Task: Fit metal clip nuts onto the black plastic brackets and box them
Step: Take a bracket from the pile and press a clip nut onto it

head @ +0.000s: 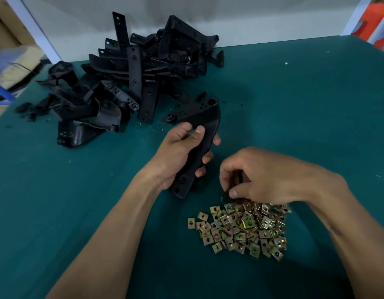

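Note:
My left hand point(182, 152) grips a long black plastic bracket point(203, 124) around its middle and holds it above the green table, its bent end pointing away from me. My right hand point(258, 175) hovers at the far edge of a heap of brass-coloured clip nuts point(240, 227), and its thumb and fingertips pinch one clip nut point(225, 197). A tall pile of black brackets point(130, 83) lies at the back left of the table.
The green table top point(305, 104) stretches bare to the right of the bracket pile. A white wall panel point(251, 16) closes the back edge. Cardboard boxes point(5, 29) stand off the table's left side. Small black scraps point(27, 108) lie near the left edge.

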A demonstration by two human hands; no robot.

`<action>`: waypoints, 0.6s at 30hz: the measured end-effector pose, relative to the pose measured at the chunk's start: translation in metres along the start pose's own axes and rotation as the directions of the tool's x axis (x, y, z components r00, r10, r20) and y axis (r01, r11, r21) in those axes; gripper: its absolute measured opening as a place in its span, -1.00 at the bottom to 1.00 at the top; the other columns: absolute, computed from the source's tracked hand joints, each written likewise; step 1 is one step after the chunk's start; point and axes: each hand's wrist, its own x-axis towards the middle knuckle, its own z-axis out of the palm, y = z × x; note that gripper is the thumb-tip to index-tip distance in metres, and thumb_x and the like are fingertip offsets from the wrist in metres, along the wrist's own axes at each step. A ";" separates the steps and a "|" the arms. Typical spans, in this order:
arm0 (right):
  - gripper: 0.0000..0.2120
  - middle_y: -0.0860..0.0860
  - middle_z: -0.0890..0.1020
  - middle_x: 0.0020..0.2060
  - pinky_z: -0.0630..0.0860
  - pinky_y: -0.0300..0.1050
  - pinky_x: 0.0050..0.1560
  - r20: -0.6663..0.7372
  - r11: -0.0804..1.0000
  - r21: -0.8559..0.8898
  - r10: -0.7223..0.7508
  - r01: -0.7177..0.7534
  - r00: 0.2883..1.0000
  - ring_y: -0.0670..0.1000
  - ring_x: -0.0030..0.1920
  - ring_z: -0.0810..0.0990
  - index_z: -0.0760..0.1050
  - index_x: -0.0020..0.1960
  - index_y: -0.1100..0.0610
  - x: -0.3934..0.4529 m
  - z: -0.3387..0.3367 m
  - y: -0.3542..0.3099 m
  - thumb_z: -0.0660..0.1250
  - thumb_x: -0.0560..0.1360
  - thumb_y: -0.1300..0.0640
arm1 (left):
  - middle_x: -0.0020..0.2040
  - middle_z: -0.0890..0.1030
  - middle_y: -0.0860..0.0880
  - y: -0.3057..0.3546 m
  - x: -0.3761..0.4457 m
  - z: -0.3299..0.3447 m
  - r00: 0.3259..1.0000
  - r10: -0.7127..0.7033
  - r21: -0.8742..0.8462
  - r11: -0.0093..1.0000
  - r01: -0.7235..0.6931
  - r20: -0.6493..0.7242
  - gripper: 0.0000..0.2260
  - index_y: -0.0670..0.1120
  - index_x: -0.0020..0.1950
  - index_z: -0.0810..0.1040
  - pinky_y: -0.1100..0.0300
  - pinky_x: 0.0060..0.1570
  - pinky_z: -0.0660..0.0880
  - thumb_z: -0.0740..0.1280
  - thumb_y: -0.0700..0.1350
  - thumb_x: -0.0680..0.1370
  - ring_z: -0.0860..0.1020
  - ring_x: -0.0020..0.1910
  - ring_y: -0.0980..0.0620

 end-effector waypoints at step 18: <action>-0.77 0.23 0.70 -0.21 0.63 -0.16 -0.24 -0.268 0.392 0.855 -0.230 0.341 0.936 0.18 -0.20 0.72 0.64 -0.03 0.20 0.005 -0.015 0.034 0.59 0.42 0.11 | 0.00 0.60 -0.18 -0.005 0.002 -0.008 0.992 -0.023 -0.046 0.999 0.029 0.124 -0.82 -0.21 0.16 0.48 0.21 -0.52 0.38 0.16 -0.12 0.74 0.44 -0.37 -0.04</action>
